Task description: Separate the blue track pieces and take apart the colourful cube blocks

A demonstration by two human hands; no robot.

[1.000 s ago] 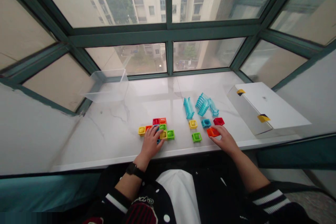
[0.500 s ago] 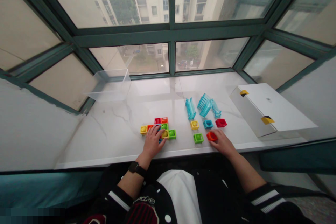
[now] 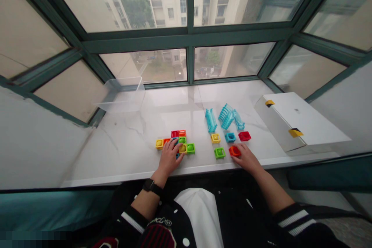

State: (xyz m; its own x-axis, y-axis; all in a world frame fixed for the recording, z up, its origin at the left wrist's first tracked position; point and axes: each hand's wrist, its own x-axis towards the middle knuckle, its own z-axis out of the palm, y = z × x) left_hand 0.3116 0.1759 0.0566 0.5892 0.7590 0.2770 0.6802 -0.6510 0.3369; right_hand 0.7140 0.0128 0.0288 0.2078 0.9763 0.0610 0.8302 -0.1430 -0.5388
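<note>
My left hand (image 3: 169, 157) lies over a joined cluster of colourful toy blocks, fingers spread and touching its top. Around its fingers show a yellow block (image 3: 159, 144), a green block (image 3: 190, 148) and a red block (image 3: 174, 134); part of the cluster is hidden beneath the hand. My right hand (image 3: 245, 157) has its fingers closed on an orange-red block (image 3: 233, 151) that sits at the counter's front. Close to it stand a loose green block (image 3: 219, 153), a yellow block (image 3: 215, 138), a blue block (image 3: 230, 137) and a dark red block (image 3: 244, 136).
Behind the loose blocks lie clear blue track pieces, one straight (image 3: 210, 120) and one curved (image 3: 226, 116). A clear plastic bin (image 3: 123, 104) is at the back left. On the right rests a white box (image 3: 302, 120) with yellow-black tabs. Windows enclose the white counter (image 3: 101, 159).
</note>
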